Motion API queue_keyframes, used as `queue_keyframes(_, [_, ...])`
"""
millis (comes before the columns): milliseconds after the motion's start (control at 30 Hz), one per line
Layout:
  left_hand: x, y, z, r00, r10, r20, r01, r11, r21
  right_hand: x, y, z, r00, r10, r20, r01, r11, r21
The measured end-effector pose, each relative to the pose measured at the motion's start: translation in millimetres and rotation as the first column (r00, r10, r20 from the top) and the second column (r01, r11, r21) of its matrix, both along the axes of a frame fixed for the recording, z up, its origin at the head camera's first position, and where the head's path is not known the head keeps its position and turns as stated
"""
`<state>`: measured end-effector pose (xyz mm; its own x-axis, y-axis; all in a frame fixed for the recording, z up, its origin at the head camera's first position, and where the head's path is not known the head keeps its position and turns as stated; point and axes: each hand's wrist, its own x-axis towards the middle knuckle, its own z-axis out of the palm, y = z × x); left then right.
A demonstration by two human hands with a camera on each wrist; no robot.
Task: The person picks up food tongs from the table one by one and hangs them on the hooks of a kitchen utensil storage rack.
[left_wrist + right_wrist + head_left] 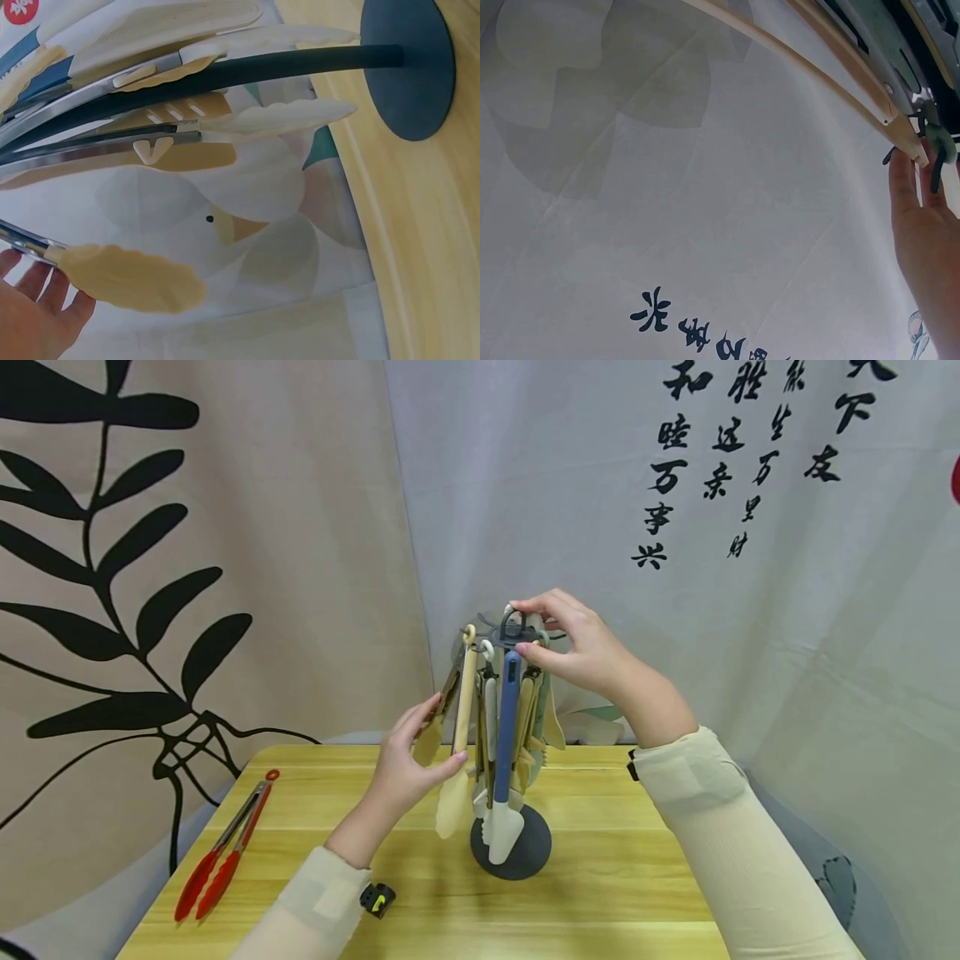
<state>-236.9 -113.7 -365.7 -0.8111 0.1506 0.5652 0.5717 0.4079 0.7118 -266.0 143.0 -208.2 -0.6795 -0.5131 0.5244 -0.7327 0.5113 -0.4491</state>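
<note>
A dark rotating-style utensil rack [532, 852] stands upright on a round base, hung with several kitchen tools. My right hand [592, 647] holds the rack's top, thumb in front and fingers over the hooks. On the left side hang tongs with yellow tips [427, 745], swung outward. The fingers of my left hand [405, 768] touch these tongs just above the yellow tip [131, 277], as the left wrist view shows. My left thumb lies against a cream spatula [452, 802], also tilted outward. A blue-handled brush or spatula [507, 727] with a white head hangs in front.
Red-tipped tongs [217, 892] lie at the left of the wooden table [615, 860]. Behind the table hangs a cloth backdrop [525, 485] with black lettering and a leaf print. More tongs with white tips [281, 120] hang on the rack.
</note>
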Motion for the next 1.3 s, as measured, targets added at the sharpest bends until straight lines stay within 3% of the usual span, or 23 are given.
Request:
queue_keyframes(267, [-3.8, -3, -3.2, 0.999, -0.039, 0.013, 0.040, 0.999, -0.020, -0.7, -1, -1.0, 1.000, 0.000, 0.014, 0.000, 1.000, 0.001])
queue_keyframes(700, [-13.9, 0, -1.2, 0.989, -0.076, 0.126, 0.092, 0.989, -0.119, 1.4, 0, -1.4, 1.000, -0.019, 0.021, 0.019, 1.000, 0.008])
queue_keyframes(933, [-18.4, 5, -0.7, 0.989, -0.087, 0.122, 0.105, 0.983, -0.147, 0.5, 1, -3.3, 1.000, -0.014, 0.027, 0.014, 1.000, 0.005])
queue_keyframes(1300, [-18.8, 8, -3.5, 0.988, -0.121, 0.098, 0.132, 0.985, -0.115, 0.4, 0, -2.8, 0.999, -0.016, 0.037, 0.016, 1.000, -0.002])
